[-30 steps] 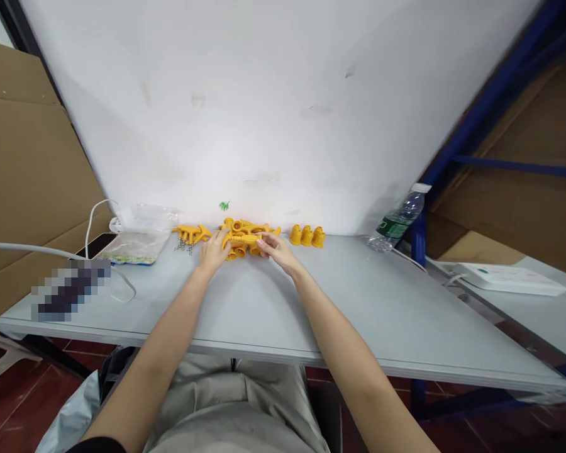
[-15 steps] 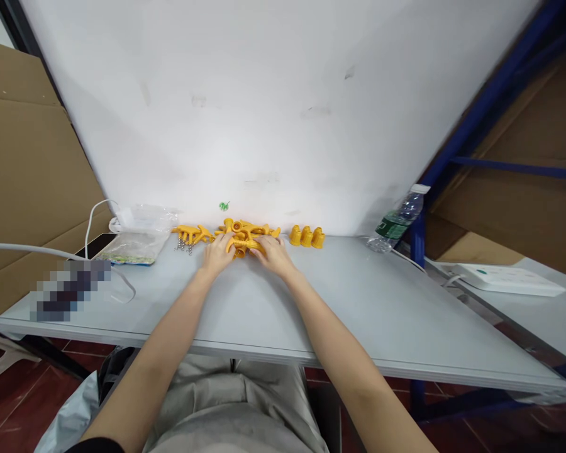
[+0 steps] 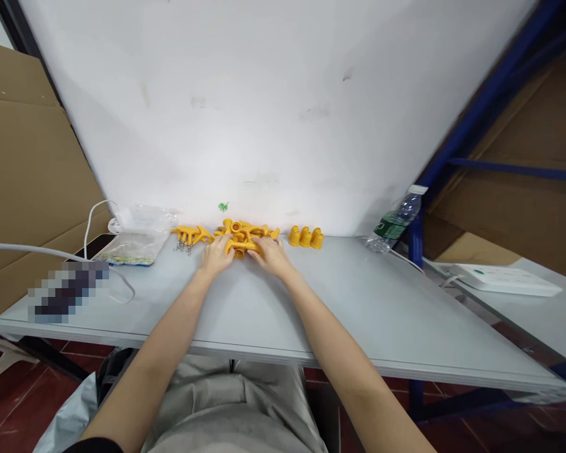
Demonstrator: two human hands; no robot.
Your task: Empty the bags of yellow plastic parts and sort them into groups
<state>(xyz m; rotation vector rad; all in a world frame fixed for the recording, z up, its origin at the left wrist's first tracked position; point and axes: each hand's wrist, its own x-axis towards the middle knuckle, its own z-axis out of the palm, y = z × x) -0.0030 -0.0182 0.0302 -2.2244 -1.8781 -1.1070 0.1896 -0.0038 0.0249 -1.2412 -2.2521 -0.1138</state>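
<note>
Left hand (image 3: 216, 255) at nine o'clock and right hand (image 3: 272, 254) at three are curled round a yellow part (image 3: 243, 246), apparently handling it; the next move likely needs both steady.

Between my left hand (image 3: 216, 256) and my right hand (image 3: 270, 254) I hold a slim yellow part (image 3: 243, 246), ridged along its middle and lying roughly level from side to side, its ends partly hidden by my fingers. Right behind it on the table (image 3: 264, 314) lies a jumbled yellow heap (image 3: 251, 228), some pieces long and curved, others hollow, one round opening facing me.
</note>
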